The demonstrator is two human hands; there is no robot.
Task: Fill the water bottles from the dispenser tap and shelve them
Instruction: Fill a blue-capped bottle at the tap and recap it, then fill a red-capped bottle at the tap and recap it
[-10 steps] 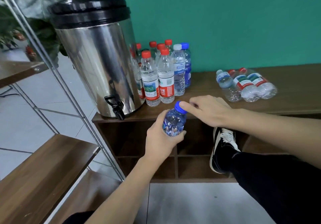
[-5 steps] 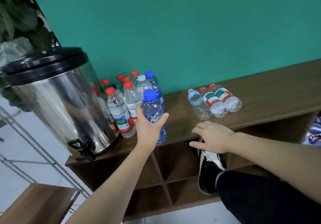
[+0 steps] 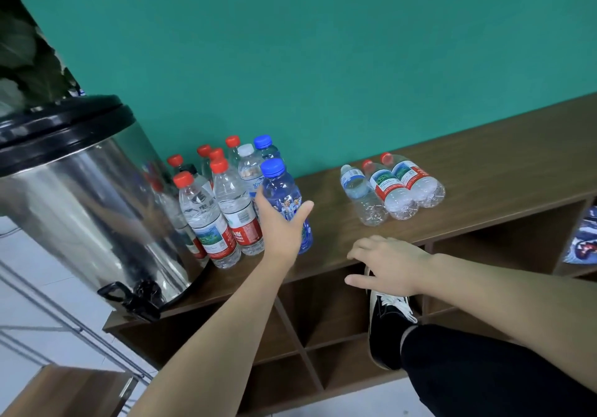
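Observation:
A blue-capped bottle (image 3: 284, 196) with a blue label stands upright on the brown shelf top (image 3: 504, 177), at the right edge of a cluster of several upright red-capped bottles (image 3: 223, 209). My left hand (image 3: 279, 229) wraps around the blue bottle's lower half from the front, thumb on its right side. My right hand (image 3: 384, 264) hovers at the shelf's front edge with fingers relaxed, holding nothing. The steel dispenser (image 3: 84, 203) with a black lid stands at the left, its black tap (image 3: 139, 300) hanging over the shelf edge.
Three bottles (image 3: 392, 190) lie on their sides on the shelf top to the right. Open cubbies (image 3: 326, 306) sit below, with my black shoe (image 3: 387, 323) against one. A metal rack with a wooden board (image 3: 64, 390) is at lower left.
My left hand lifted the blue bottle from in front of the cubbies and stood it on the shelf top beside the cluster. My right hand left its cap and dropped to the shelf edge.

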